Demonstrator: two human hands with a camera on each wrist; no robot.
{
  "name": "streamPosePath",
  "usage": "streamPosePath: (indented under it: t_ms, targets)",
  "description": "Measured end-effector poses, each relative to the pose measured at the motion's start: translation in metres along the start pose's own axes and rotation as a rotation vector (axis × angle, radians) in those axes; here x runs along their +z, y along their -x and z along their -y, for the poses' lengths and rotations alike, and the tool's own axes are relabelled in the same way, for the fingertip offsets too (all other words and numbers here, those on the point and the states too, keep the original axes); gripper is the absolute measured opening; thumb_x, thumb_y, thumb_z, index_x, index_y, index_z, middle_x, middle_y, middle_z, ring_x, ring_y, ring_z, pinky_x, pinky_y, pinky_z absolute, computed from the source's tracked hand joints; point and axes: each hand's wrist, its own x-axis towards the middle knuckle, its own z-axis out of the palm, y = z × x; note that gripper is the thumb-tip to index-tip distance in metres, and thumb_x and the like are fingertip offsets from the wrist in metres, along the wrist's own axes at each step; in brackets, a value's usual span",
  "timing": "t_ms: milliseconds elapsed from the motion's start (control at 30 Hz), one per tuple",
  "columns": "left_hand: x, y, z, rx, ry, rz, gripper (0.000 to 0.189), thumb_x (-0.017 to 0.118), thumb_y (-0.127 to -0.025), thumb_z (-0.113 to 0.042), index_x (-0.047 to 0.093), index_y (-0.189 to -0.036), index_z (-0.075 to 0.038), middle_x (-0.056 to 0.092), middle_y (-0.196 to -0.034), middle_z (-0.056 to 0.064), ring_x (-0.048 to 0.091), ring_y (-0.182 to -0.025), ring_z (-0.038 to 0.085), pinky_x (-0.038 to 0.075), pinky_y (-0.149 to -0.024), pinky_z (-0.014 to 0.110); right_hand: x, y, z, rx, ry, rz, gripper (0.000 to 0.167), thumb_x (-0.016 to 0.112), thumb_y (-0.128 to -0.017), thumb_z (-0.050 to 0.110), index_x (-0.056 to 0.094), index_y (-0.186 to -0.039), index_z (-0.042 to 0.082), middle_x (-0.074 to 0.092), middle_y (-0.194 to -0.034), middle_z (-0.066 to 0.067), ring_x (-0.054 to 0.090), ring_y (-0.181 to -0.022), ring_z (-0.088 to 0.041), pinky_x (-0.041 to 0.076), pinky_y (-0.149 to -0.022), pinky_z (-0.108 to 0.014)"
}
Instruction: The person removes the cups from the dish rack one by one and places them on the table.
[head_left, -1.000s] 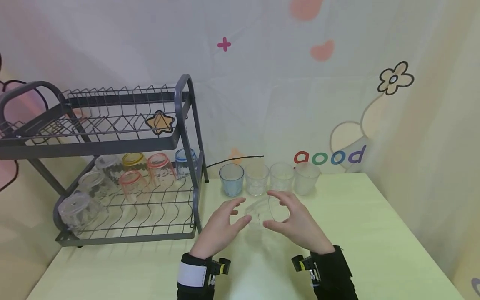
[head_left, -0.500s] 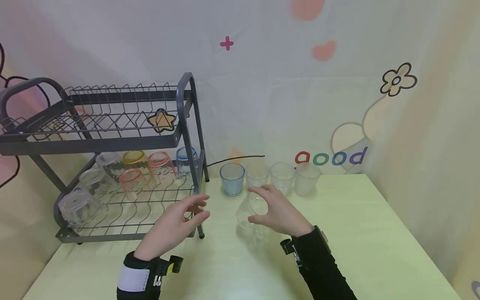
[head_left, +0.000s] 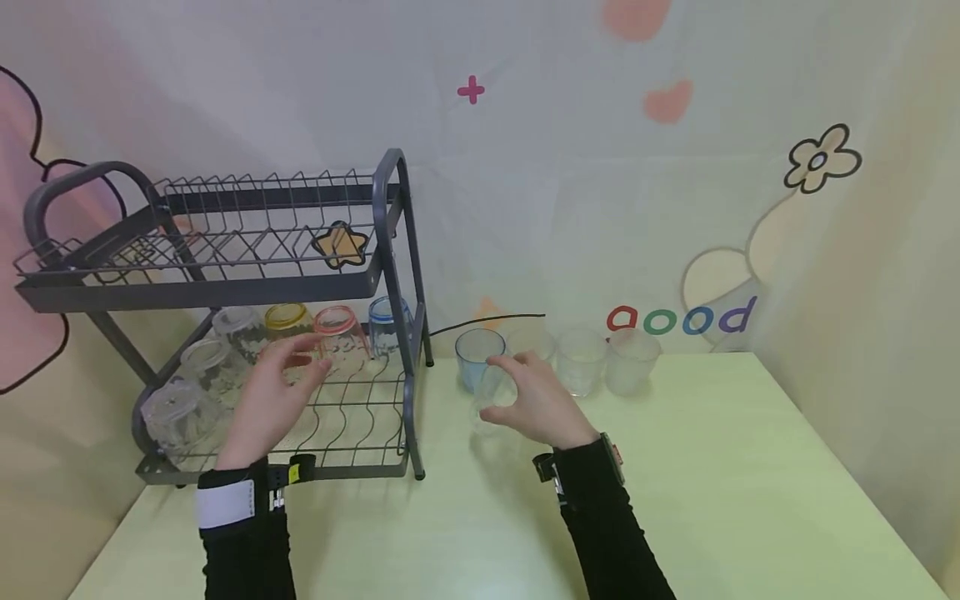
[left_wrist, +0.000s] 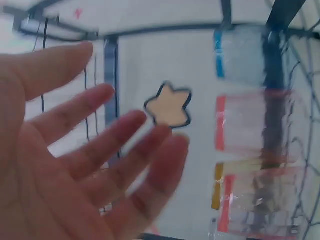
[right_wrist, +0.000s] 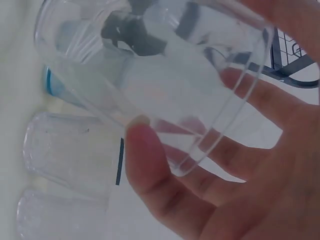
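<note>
In the head view my right hand (head_left: pixel 542 402) grips a clear drinking glass (head_left: pixel 492 388) over the table, in front of a light-blue glass (head_left: pixel 480 350). The right wrist view shows my thumb (right_wrist: pixel 147 160) and fingers around the clear glass's wall (right_wrist: pixel 165 80). My left hand (head_left: pixel 268 392) is raised before the lower tier of the dish rack (head_left: pixel 202 292), fingers relaxed and nothing in them. It hides part of the upside-down glasses there. Close to it are a pink-rimmed glass (head_left: pixel 341 337), a yellow-rimmed glass (head_left: pixel 288 317) and a blue-rimmed glass (head_left: pixel 386 325).
More clear glasses, such as the near-left glass (head_left: pixel 178 412), stand upside down on the rack's lower tier. Along the back of the table (head_left: pixel 675 483), frosted-looking glasses (head_left: pixel 632 362) line up beside the light-blue one. A printed curtain (head_left: pixel 570 167) hangs behind.
My left hand has moved from beside the clear glass leftward to the rack. The right hand has carried the clear glass slightly left, and the glass is now held by that hand alone.
</note>
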Motion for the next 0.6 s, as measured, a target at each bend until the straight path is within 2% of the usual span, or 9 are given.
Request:
streamPosePath:
  t_ms: [100,233,333,467,600]
  targets:
    - [-0.017,0.0,0.012,-0.044,0.031,-0.078,0.052,0.055,-0.101,-0.035,0.047,-0.142,-0.004,0.048,-0.139,0.02,0.046,-0.125,0.039,0.041,-0.094,0.06,0.01,-0.011,0.005,0.016,-0.002,-0.001,0.069,0.082,-0.078,0.032,0.053,-0.14,0.018,0.046,-0.136,-0.017,0.047,-0.123,-0.035,0.049,-0.091,-0.05]
    - [-0.022,-0.002,0.022,-0.104,0.054,-0.139,0.058,0.055,-0.099,-0.043,0.046,-0.143,-0.006,0.049,-0.139,0.021,0.045,-0.126,0.04,0.038,-0.094,0.062,0.011,-0.016,0.005,0.01,0.032,-0.007,0.069,0.083,-0.077,0.033,0.055,-0.139,0.018,0.048,-0.134,-0.017,0.049,-0.12,-0.036,0.05,-0.088,-0.049]
    - [-0.028,-0.004,0.028,-0.157,0.017,-0.17,0.063,0.053,-0.099,-0.047,0.043,-0.144,-0.003,0.046,-0.141,0.024,0.044,-0.125,0.043,0.038,-0.094,0.064,0.011,-0.022,0.008,-0.004,0.031,-0.011,0.069,0.083,-0.077,0.034,0.055,-0.139,0.017,0.047,-0.134,-0.019,0.047,-0.121,-0.037,0.048,-0.091,-0.05]
    - [-0.031,-0.008,0.034,-0.196,-0.067,-0.166,0.062,0.052,-0.1,-0.043,0.043,-0.143,0.0,0.044,-0.142,0.027,0.043,-0.124,0.046,0.039,-0.093,0.063,0.011,-0.024,0.008,0.033,0.019,0.003,0.069,0.083,-0.077,0.033,0.056,-0.138,0.018,0.046,-0.136,-0.018,0.046,-0.123,-0.035,0.047,-0.092,-0.049]
    - [-0.027,-0.02,0.039,-0.185,-0.169,-0.167,0.059,0.052,-0.101,-0.04,0.045,-0.141,0.002,0.046,-0.14,0.029,0.044,-0.123,0.048,0.039,-0.092,0.063,0.007,-0.024,0.002,0.067,0.019,0.008,0.07,0.082,-0.077,0.033,0.054,-0.14,0.018,0.045,-0.136,-0.018,0.046,-0.122,-0.036,0.049,-0.089,-0.049]
